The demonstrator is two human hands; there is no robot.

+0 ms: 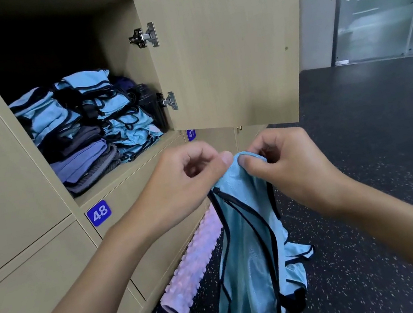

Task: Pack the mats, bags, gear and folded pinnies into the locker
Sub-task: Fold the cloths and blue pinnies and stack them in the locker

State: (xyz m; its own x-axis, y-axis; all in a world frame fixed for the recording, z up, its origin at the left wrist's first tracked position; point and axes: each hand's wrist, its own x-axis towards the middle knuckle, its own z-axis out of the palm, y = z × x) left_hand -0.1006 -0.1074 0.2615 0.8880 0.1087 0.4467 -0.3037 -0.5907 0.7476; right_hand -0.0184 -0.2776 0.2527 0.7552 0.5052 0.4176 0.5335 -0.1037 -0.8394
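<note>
- left hand (189,176) and right hand (287,167) are both up in front of the chest, nearly touching each other, and each one is pinching the top edge of the same blue pinnie (246,232) between thumb and curled fingers
- so neither hand is spread wide, both are closed tight on the fabric
- the blue pinnie isn't folded. It hangs straight down below the hands, black trim showing, with the bottom end bunched up near the floor (360,129)
- the locker (130,169) is up and to the left of the left hand, and its door (222,51) is swung open just above both hands
- inside, the folded pinnies (120,110) are stacked at the right, with another blue pile (46,113) further left
- under that left pile is a stack of purple and grey folded stuff (84,161). Can't tell if it's mats or towels
- a dark bottle (149,103) is tucked in the locker's right corner, beside the folded pinnies
- a pink foam roller (191,264) lies on the floor below the left hand, along the base of the lockers, just left of the hanging pinnie
- a blue 48 tag (98,213) is on the door left of the left wrist
</note>
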